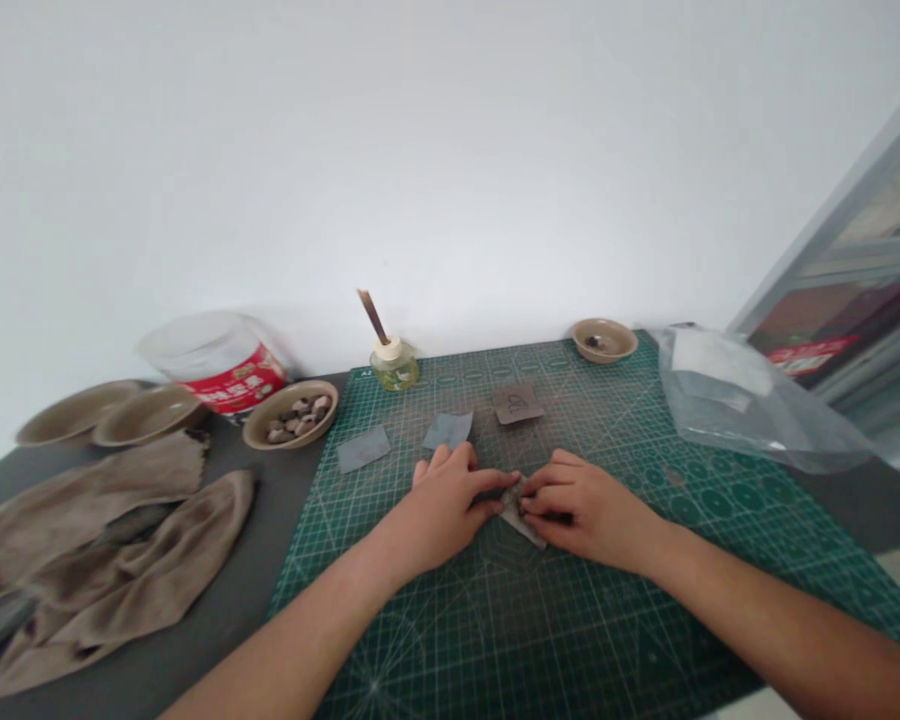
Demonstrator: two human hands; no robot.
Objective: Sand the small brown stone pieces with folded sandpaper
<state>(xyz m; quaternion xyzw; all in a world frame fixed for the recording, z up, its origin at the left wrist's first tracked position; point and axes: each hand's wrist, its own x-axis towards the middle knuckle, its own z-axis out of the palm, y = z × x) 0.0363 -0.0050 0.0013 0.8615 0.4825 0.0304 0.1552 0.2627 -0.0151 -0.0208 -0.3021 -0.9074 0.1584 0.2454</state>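
On the green cutting mat (435,640), my left hand (444,510) pins a small grey piece of sandpaper (523,530) between thumb and forefinger. Against that sheet, my right hand (581,505) has its fingertips pinched round a small dark stone-like piece (523,508), mostly hidden by the fingers. Beyond the left hand lie a bluish-grey sandpaper piece (448,430) and another flat grey sandpaper piece (364,449). A brownish sandpaper square (517,403) with dark handwriting on it rests farther back, slightly curled.
A bowl of pebbles (291,415) stands left of the mat, near a red-labelled tub (229,365), two more bowls (146,414) and a crumpled brown cloth (142,590). Behind are a reed diffuser (395,365) and a small bowl (604,341). A clear plastic bag (750,400) lies right.
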